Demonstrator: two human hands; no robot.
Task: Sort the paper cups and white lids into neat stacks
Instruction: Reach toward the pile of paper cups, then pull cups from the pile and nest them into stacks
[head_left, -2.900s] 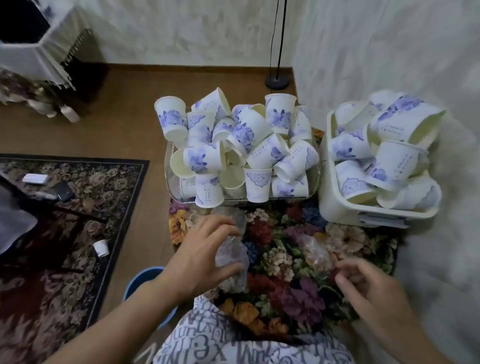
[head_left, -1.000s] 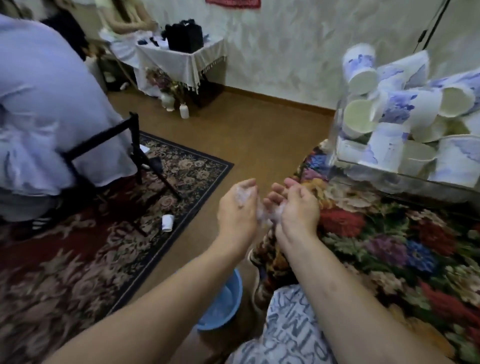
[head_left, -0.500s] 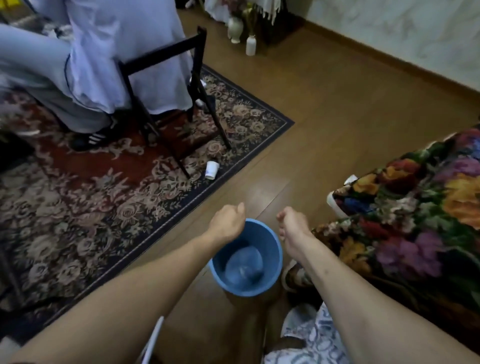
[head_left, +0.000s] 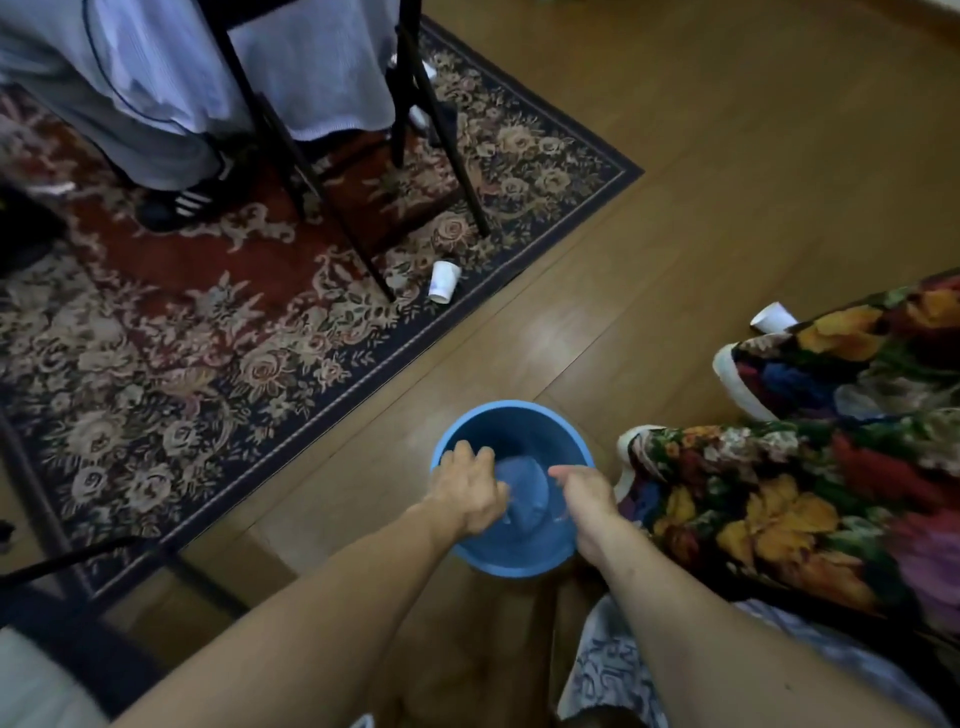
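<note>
Both hands dropped into blue bucket (head_left: 511, 551) since last look; left hand (head_left: 470, 491) and right hand (head_left: 587, 493) loose-fingered, holding nothing. Stray paper cup (head_left: 444, 281) on rug (head_left: 156, 332). Release wrapper low, let nothing spill.

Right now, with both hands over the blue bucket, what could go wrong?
The left hand and right hand hang over the blue bucket; a bump might tip it. One paper cup lies on the rug near a chair leg and could get crushed. Another cup peeks from behind the flowered cloth, easy to forget.
</note>
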